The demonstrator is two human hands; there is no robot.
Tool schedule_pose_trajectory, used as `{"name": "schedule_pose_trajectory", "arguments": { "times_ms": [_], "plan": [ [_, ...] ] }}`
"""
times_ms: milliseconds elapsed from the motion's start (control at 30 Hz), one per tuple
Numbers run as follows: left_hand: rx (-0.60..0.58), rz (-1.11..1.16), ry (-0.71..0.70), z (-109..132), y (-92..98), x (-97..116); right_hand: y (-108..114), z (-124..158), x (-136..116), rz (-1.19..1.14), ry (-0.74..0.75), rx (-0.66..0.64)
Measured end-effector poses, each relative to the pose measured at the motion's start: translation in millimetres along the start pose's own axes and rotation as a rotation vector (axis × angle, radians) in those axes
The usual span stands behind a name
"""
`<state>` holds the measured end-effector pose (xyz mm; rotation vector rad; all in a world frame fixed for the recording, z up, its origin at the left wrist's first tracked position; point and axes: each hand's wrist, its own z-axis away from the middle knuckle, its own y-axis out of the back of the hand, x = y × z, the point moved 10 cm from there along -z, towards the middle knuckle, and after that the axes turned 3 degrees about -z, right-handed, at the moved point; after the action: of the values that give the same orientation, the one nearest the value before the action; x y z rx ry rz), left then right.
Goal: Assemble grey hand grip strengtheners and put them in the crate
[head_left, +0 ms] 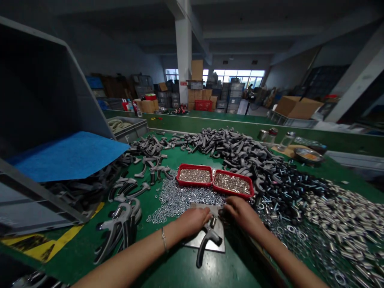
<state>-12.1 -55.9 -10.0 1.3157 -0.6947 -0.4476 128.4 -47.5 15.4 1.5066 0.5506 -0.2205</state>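
Note:
A metal plate lies on the green bench in front of me. On it rests a hand grip strengthener with a curved grey-and-black handle and a coil spring. My left hand is closed on its upper end, the fingertips beside the spring and partly hidden. My right hand is at the plate's right edge, its fingers curled round something dark that I cannot make out. Just beyond my hands are two red trays, the left tray and the right tray, filled with small metal pins. Loose nuts spread around them.
Grey handles are heaped at the back. To the right lie black knobs with bolts, metal cylinders and rings. Sprung hand grips are stacked left, beside a large grey crate. Jars stand back right.

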Motion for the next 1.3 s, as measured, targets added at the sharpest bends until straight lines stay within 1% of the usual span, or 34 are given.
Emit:
{"name": "schedule_pose_trajectory", "arguments": {
  "times_ms": [67, 133, 167, 233, 300, 367, 433, 500, 567, 633, 700, 800, 867, 900, 967, 1033, 1100, 1133, 1200, 1233, 1300],
  "plan": [
    [0.022, -0.054, -0.038, -18.6, 14.7, -4.8, 25.3, -30.4, 26.5, 0.093, -0.041, 0.069],
    [0.058, -0.073, -0.075, -40.7, 33.8, -2.3, 38.6, -54.4, 44.4, 0.178, -0.07, 0.11],
    [0.076, -0.081, -0.094, -54.4, 43.5, 1.0, 40.0, -64.5, 49.7, 0.213, -0.078, 0.118],
    [0.104, -0.09, -0.131, -87.1, 59.4, 8.6, 34.1, -81.4, 54.4, 0.264, -0.08, 0.109],
    [0.121, -0.1, -0.152, -123.4, 68.3, 12.8, 23.3, -94.3, 54.9, 0.295, -0.072, 0.084],
    [0.129, -0.112, -0.142, -156.8, 68.8, 10.6, 14.9, -102.6, 55.0, 0.305, -0.06, 0.064],
    [0.124, -0.117, -0.114, -181.1, 61.8, 4.0, 10.6, -106.2, 56.8, 0.295, -0.049, 0.048],
    [0.113, -0.106, -0.088, -193.3, 50.6, -2.8, 8.7, -106.2, 60.7, 0.271, -0.045, 0.035],
    [0.112, -0.085, -0.07, -195.3, 40.6, -8.3, 8.1, -104.8, 65.5, 0.234, -0.047, 0.035],
    [0.124, -0.057, -0.052, -191.5, 34.9, -13.3, 8.8, -104.3, 70.2, 0.183, -0.053, 0.054],
    [0.154, -0.02, -0.028, -186.3, 35.0, -18.2, 12.8, -105.2, 75.6, 0.12, -0.069, 0.096],
    [0.221, 0.063, 0.015, -178.2, 44.4, -25.6, 26.2, -104.0, 82.8, 0.008, -0.106, 0.193],
    [0.268, 0.142, 0.041, -168.6, 53.0, -29.7, 33.7, -95.7, 80.9, -0.08, -0.104, 0.229],
    [0.29, 0.188, 0.048, -160.6, 56.4, -30.8, 34.6, -88.2, 76.5, -0.126, -0.09, 0.226],
    [0.324, 0.285, 0.046, -136.6, 58.8, -30.8, 28.7, -66.5, 60.9, -0.213, -0.038, 0.181],
    [0.331, 0.375, 0.029, -102.5, 52.5, -28.6, 14.1, -39.8, 40.1, -0.276, 0.02, 0.116],
    [0.309, 0.515, 0.047, -63.8, 36.9, -29.8, -4.2, -16.3, 20.2, -0.299, 0.066, 0.066],
    [0.293, 0.631, 0.084, -44.9, 26.3, -33.2, -12.6, -8.0, 12.1, -0.293, 0.085, 0.055],
    [0.28, 0.782, 0.16, -12.2, 6.3, -38.3, -25.8, 0.6, 0.1, -0.259, 0.119, 0.053],
    [0.294, 0.807, 0.188, 0.4, -0.6, -39.9, -30.5, 1.4, -4.0, -0.235, 0.137, 0.055],
    [0.35, 0.757, 0.212, 16.2, -7.1, -40.5, -36.5, -1.6, -9.1, -0.184, 0.172, 0.062]
  ]
}}
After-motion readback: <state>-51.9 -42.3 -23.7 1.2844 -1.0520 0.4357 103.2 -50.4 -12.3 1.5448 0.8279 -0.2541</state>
